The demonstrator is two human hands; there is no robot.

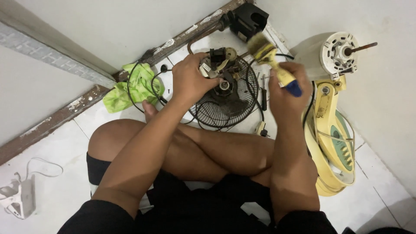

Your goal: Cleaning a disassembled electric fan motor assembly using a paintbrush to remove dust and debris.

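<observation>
My left hand (pixel 190 80) grips a small dusty fan part (pixel 215 65) of cream and black plastic, held just above a black wire fan grille (pixel 225 104) on the floor. My right hand (pixel 288 84) holds a paintbrush (pixel 271 56) with a yellow handle, blue end and worn bristles, raised to the right of the part with the bristles pointing up and away. I sit cross-legged, my knees under both forearms.
A cream fan body with its bare motor and shaft (pixel 340 54) lies at the right by the wall. A green cloth (pixel 136 84) and black cable (pixel 151 86) lie at the left by the door frame. A black part (pixel 248 19) sits at the far corner, a white plug adapter (pixel 17 197) at lower left.
</observation>
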